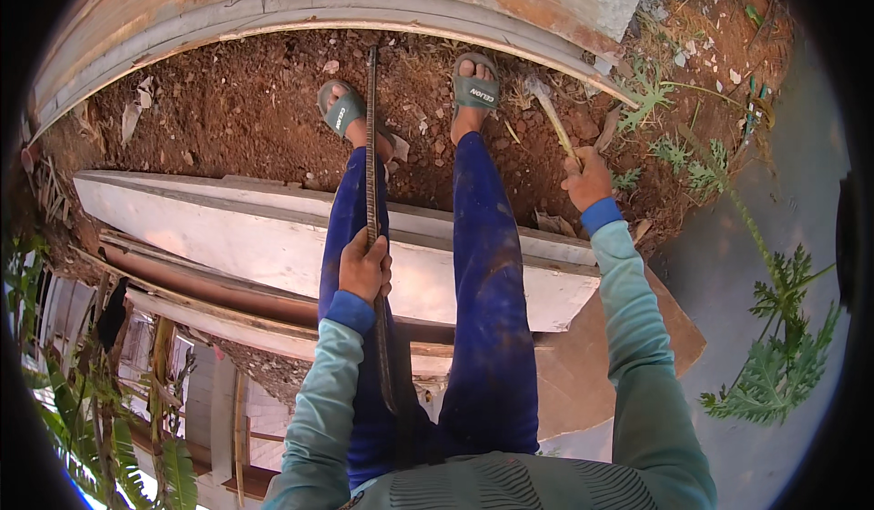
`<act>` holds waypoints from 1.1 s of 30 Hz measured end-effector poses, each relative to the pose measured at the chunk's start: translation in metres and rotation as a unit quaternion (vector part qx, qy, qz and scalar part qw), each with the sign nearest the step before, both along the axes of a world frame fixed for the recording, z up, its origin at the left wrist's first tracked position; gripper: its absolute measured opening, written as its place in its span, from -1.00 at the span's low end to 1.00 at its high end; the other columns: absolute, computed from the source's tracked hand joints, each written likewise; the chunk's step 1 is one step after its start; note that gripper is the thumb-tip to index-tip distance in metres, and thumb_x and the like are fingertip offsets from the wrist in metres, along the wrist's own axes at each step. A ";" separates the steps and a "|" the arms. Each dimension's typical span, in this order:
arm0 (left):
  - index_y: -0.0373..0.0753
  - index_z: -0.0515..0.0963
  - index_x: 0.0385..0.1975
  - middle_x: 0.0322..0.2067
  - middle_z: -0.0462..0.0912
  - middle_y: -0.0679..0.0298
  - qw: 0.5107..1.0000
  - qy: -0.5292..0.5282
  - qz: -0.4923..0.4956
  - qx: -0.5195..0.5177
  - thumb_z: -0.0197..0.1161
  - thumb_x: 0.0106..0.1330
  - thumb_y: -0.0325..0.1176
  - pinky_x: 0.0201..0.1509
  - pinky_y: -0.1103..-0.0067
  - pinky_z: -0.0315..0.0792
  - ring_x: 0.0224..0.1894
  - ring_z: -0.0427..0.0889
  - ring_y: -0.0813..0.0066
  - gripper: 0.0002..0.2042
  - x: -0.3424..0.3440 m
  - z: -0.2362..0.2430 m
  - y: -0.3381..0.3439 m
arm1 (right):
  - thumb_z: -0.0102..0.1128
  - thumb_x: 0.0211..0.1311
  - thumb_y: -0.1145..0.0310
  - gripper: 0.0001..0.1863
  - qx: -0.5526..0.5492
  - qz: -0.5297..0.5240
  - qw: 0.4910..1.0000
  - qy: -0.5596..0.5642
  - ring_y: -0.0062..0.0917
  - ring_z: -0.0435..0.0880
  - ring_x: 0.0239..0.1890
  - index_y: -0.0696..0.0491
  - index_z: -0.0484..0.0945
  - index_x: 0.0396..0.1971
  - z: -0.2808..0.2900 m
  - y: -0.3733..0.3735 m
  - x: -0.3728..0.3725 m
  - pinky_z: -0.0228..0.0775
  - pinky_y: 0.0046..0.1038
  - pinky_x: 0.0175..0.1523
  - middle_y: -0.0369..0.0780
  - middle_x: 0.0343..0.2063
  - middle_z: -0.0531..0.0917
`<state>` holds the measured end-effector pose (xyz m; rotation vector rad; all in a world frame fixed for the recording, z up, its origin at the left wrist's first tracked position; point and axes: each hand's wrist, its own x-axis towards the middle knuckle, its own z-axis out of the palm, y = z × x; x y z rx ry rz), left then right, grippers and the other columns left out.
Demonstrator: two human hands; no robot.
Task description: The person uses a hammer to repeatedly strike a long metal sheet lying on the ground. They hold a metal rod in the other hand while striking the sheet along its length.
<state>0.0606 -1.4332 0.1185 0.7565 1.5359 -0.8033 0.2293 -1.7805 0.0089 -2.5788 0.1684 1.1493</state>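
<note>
My left hand point(364, 269) is closed around a long ribbed steel bar point(370, 146). The bar runs nearly straight away from me, its far tip over the soil beside my left sandal point(342, 110) and its near end beside my left thigh. Off to the right, my right hand point(589, 182) grips the wooden handle of a hammer point(553, 119). Its pale head points away from me, low over the dirt to the right of my right sandal point(476, 82); the head's exact shape is hard to make out.
Long weathered boards point(319, 10) lie across the far side. White-painted planks point(218, 223) cross near my legs, with a brown sheet point(669, 323) at right. Reddish soil point(255, 82) with rubble lies between. Leafy plants point(769, 387) grow at right, broad leaves point(177, 474) at lower left.
</note>
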 end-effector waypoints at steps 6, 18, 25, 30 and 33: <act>-0.12 0.37 -0.32 -0.67 0.33 0.42 1.000 0.012 -0.004 -0.008 0.04 0.46 -0.37 -0.79 0.63 0.12 -0.78 0.26 0.67 -0.92 0.007 0.004 0.008 | 0.20 0.37 0.36 -0.82 0.142 -0.481 0.865 0.006 -0.73 0.52 -0.62 0.12 0.50 -0.15 -0.010 0.081 -0.061 0.31 -0.65 -0.58 -0.26 -0.44 0.67; -0.25 0.30 0.25 -0.61 0.37 0.33 0.995 0.025 -0.096 -0.016 0.05 0.46 -0.34 -0.73 0.61 0.19 -0.74 0.28 0.63 -0.61 -0.003 -0.001 0.023 | 0.24 0.34 0.40 -0.76 0.316 -0.710 0.604 -0.174 -0.63 0.54 -0.45 0.08 0.38 -0.13 -0.065 0.201 -0.078 0.49 -0.57 -0.40 -0.29 -0.37 0.53; -0.25 0.27 0.29 -0.57 0.38 0.31 0.992 0.033 -0.116 -0.027 0.03 0.47 -0.33 -0.69 0.62 0.19 -0.71 0.28 0.63 -0.58 -0.004 -0.001 0.031 | 0.23 0.33 0.44 -0.72 0.301 -0.755 0.542 -0.213 -0.63 0.52 -0.43 0.06 0.29 -0.13 -0.085 0.250 -0.057 0.48 -0.59 -0.38 -0.28 -0.35 0.46; -0.26 0.27 0.28 -0.57 0.38 0.31 0.993 0.037 -0.113 -0.024 0.03 0.47 -0.32 -0.68 0.63 0.20 -0.70 0.28 0.63 -0.58 -0.001 -0.001 0.031 | 0.23 0.33 0.47 -0.73 0.287 -0.766 0.535 -0.212 -0.63 0.52 -0.45 0.03 0.28 -0.14 -0.094 0.271 -0.055 0.50 -0.58 -0.38 -0.28 -0.34 0.46; -0.26 0.27 0.28 -0.57 0.38 0.32 0.993 0.031 -0.112 -0.026 0.04 0.47 -0.32 -0.68 0.63 0.20 -0.70 0.28 0.63 -0.58 -0.003 0.000 0.032 | 0.23 0.33 0.47 -0.72 0.282 -0.758 0.555 -0.195 -0.66 0.48 -0.51 0.04 0.28 -0.14 -0.089 0.279 -0.061 0.44 -0.61 -0.43 -0.30 -0.41 0.45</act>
